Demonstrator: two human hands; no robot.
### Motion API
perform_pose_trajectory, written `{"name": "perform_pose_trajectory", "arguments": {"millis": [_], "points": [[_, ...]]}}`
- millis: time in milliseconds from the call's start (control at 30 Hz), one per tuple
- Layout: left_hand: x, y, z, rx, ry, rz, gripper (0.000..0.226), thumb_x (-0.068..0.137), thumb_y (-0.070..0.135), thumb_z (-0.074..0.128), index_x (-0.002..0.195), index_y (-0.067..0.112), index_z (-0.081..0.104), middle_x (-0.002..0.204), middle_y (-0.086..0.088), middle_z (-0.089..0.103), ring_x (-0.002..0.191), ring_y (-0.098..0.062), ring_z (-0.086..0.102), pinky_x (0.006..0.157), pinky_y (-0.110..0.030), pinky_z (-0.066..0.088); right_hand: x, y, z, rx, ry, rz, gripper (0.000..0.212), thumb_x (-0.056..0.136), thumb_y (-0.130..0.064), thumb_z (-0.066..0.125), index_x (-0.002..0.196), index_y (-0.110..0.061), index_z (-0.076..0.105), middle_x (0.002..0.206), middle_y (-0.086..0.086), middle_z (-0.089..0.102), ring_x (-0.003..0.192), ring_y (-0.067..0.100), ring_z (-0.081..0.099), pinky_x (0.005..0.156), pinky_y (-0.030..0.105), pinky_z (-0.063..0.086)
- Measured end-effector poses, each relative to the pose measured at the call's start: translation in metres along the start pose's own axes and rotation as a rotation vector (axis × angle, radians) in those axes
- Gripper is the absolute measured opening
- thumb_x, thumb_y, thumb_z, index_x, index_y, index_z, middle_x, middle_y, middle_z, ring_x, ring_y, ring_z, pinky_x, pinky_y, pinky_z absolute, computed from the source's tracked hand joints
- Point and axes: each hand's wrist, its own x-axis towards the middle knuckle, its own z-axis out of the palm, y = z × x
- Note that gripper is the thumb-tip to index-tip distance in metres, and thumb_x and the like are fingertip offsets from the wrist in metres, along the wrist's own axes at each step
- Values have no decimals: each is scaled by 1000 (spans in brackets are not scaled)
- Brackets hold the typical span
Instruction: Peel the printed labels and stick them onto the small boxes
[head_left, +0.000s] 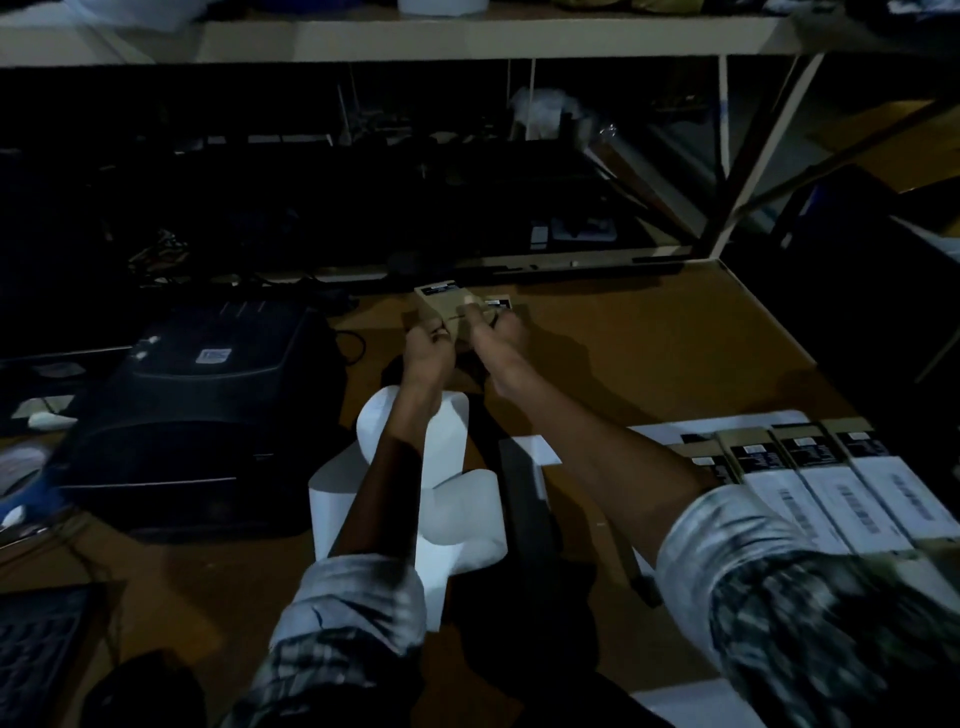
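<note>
Far out on the brown table, both my arms are stretched forward. My left hand (427, 347) and my right hand (494, 332) together grip a small tan cardboard box (441, 303) with a dark printed label at its far end. My right index finger lies along the box's top. A second small box (500, 302) with a black-and-white label sits just behind my right hand. A curling white strip of label backing paper (452, 499) lies under my forearms. Labelled small boxes (810, 483) stand in a row at the right.
A black label printer (208, 410) fills the left side of the table. A dark flat bar (524, 499) lies beside the paper strip. A keyboard (36, 654) sits at the lower left. A white metal shelf frame (727, 156) and a dark cluttered shelf stand behind the table.
</note>
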Motion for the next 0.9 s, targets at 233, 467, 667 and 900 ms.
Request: {"name": "perform_pose_trajectory", "arguments": {"millis": [233,467,667,900], "points": [[-69,6,3,61,-14,156,25,101,6,44,113,8,67,102,-8,68,99,-24,64,85,-32,52,-65,-5,-45,214,143,76,20,91,-30,70,95,-10,67,90,5,73,78,17,69,65,31,59],[-153,-13,-11,-39,2,204,36,93,12,68,127,10,57,111,-1,64,102,-14,63,80,-14,52,-158,17,-115,399,101,165,13,91,-23,68,101,-14,68,98,3,74,93,19,71,82,37,60],[-201,-28,-19,-85,-20,105,84,84,17,79,153,19,30,153,-3,37,136,-20,40,108,-39,45,-210,57,-173,472,118,302,17,91,-23,65,105,-13,65,108,14,71,99,28,70,85,47,58],[-257,-51,-17,-126,-34,55,43,84,16,80,122,25,65,112,12,69,108,-14,65,94,-41,55,-233,82,-208,442,-25,373,15,89,-20,58,99,-15,68,108,17,66,101,37,65,67,38,53]]}}
